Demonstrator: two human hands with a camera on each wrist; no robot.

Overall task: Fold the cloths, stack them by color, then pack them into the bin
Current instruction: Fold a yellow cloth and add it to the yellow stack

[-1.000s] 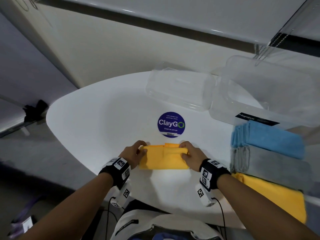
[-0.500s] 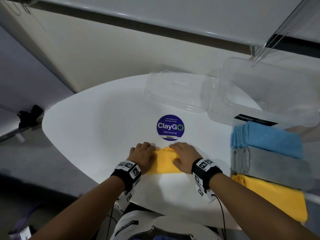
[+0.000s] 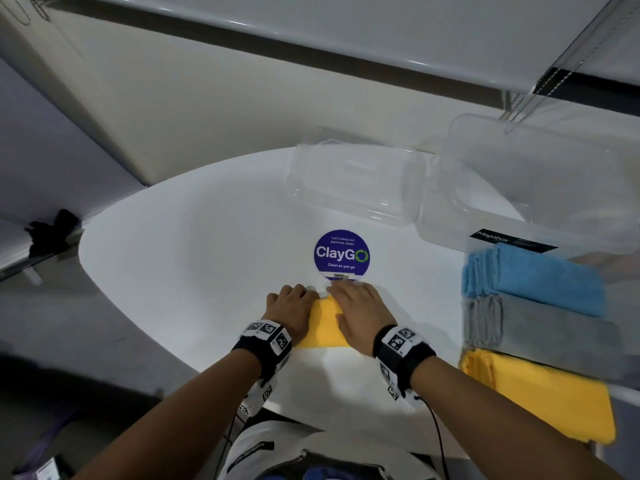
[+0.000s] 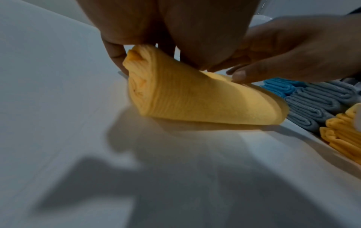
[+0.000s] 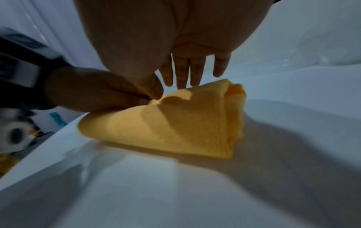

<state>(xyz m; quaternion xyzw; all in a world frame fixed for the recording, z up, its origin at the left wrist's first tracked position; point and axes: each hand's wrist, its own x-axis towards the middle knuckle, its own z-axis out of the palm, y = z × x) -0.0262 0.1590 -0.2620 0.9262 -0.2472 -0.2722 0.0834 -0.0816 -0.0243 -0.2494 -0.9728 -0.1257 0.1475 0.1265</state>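
A folded yellow cloth (image 3: 323, 327) lies on the white table (image 3: 190, 254) just in front of me. My left hand (image 3: 289, 308) presses palm-down on its left part, fingers reaching over the far edge. My right hand (image 3: 360, 313) lies flat on its right part. In the left wrist view the cloth (image 4: 195, 100) shows its layered left end. The right wrist view shows the right hand's straight fingers (image 5: 185, 74) past the far edge of the cloth (image 5: 175, 123). Three folded stacks sit at the right: blue (image 3: 533, 282), grey (image 3: 540, 327), yellow (image 3: 540, 393).
A clear plastic bin (image 3: 519, 202) stands open at the back right, behind the stacks. Its clear lid (image 3: 353, 181) lies to the left of it. A round blue ClayGo sticker (image 3: 341, 254) is on the table just beyond my fingertips. The table's curved edge runs along the left.
A second ago each hand gripped one end of the cloth. Both hands have since moved forward onto it and closer together, so it shows only between them.
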